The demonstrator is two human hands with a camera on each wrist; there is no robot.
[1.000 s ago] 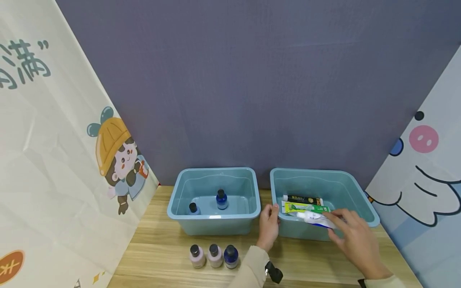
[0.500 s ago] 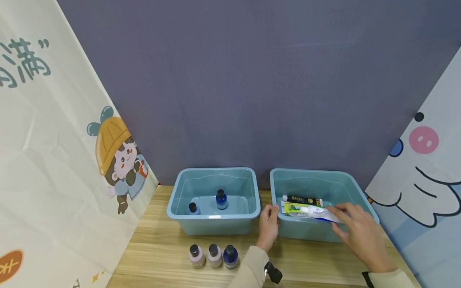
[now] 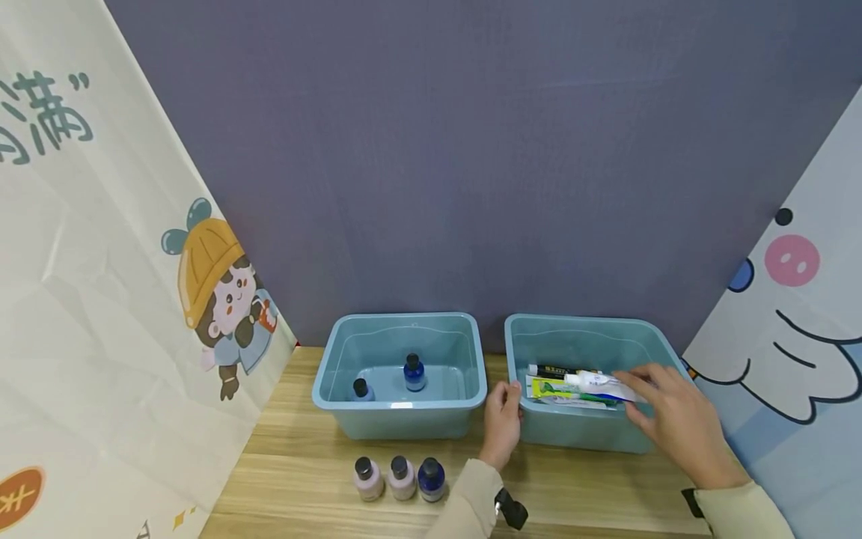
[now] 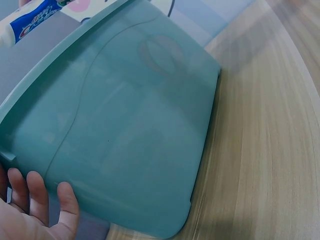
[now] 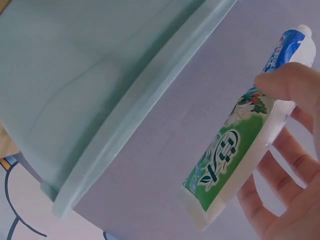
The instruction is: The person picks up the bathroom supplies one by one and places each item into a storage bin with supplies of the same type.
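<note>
The right hand [image 3: 673, 419] pinches a white toothpaste tube [image 3: 595, 382] by its flat end, thumb on top and fingers beneath, holding it over the right bin [image 3: 667, 348], above the boxed tubes [image 3: 562, 372] lying inside. The left hand [image 3: 501, 419] rests on that bin's near left corner, fingers relaxed against the wall. Since a second ago the tube has risen and moved farther back over the bin; the left hand has stayed put. The tube bears green and blue printing, its lettering unreadable. Three small bottles [image 3: 400, 479] stand on the counter [image 3: 303, 479].
</note>
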